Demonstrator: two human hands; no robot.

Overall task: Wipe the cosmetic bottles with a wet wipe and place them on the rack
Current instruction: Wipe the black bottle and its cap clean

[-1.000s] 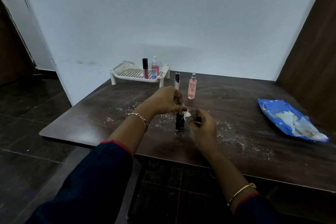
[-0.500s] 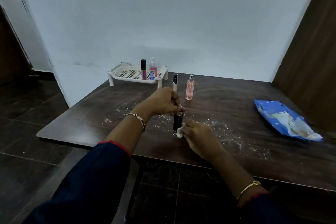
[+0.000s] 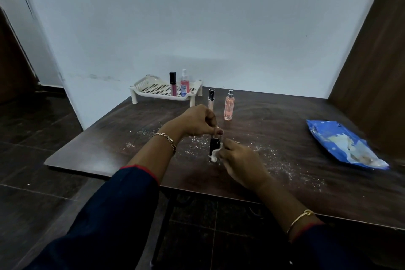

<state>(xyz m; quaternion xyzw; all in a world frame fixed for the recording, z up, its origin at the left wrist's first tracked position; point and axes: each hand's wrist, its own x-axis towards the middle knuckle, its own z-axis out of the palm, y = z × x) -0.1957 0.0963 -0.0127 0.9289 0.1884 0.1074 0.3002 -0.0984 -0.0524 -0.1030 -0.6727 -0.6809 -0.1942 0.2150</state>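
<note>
A small black bottle (image 3: 214, 145) stands upright on the dark wooden table (image 3: 285, 138). My left hand (image 3: 197, 121) pinches its top from above. My right hand (image 3: 238, 160) holds a white wet wipe (image 3: 214, 156) against the bottle's lower right side. Behind them stand a slim tube with a black cap (image 3: 211, 99) and a peach spray bottle (image 3: 229, 105). The white perforated rack (image 3: 153, 90) at the table's back left holds a dark lip gloss tube (image 3: 173, 83) and a pink spray bottle (image 3: 185, 83).
A blue wet-wipe packet (image 3: 344, 144) lies at the right of the table. White crumbs are scattered over the table's middle. A brown panel rises at the right, a pale wall behind. The table's near edge runs under my forearms.
My right hand has brought the wipe from the bottle's top down to its lower side. My left hand keeps its pinch on the top.
</note>
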